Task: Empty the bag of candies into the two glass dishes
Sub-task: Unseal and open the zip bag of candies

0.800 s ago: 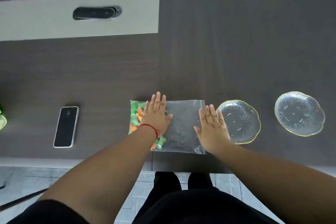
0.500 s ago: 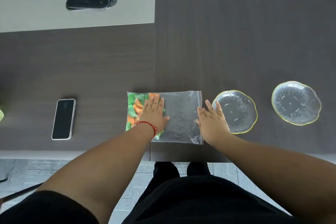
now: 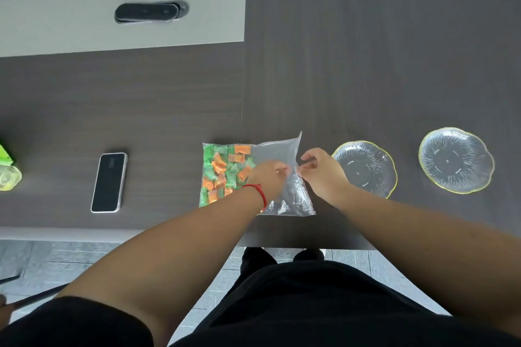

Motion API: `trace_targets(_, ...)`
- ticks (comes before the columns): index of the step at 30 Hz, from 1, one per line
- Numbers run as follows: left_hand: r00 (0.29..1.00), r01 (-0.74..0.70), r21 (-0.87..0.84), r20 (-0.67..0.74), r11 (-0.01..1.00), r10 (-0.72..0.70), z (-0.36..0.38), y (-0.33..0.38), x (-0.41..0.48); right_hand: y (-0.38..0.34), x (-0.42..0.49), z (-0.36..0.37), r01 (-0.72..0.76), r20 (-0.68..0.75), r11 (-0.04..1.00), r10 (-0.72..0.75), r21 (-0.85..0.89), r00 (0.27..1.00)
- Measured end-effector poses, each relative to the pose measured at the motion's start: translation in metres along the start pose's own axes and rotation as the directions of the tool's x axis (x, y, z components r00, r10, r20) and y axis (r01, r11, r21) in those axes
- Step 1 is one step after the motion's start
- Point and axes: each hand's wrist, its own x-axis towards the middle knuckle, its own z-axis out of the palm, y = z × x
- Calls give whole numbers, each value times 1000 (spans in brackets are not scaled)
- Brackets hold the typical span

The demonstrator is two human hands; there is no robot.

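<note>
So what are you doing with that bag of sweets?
Both hands are working at the open end of the clear bag on the table. The left hand and right hand pinch its edge, as if pulling it open. The green and orange candies are bunched at the other end, and the two glass dishes sit empty nearby.

A phone (image 3: 109,182) lies face-up on the dark table (image 3: 366,65).
</note>
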Motion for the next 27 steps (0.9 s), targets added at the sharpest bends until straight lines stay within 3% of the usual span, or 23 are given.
trace_targets(3,986,164,-475,68,865,-150,-1,13,-5,-11,0,2,-53,-3,994,54,94,999)
trace_targets(6,938,346,-674,229,652,-261,-8,21,-5,-18,-3,3,-53,33,993,49,107,998)
trace_targets(8,913,403,-717,270,568,-307,-13,22,-5,-23,-4,3,-24,56,997,19,79,998)
trace_targets(13,915,396,-772,284,498,-286,-23,14,-10,-36,-7,1,38,132,999,-38,6,990)
trace_targets(23,948,316,-817,246,483,-204,-23,2,-15,-39,-11,-10,108,223,994,-101,-21,970)
trace_targets(27,956,275,-855,195,440,-218,-23,4,-18,-39,-12,-12,92,229,994,-102,53,968)
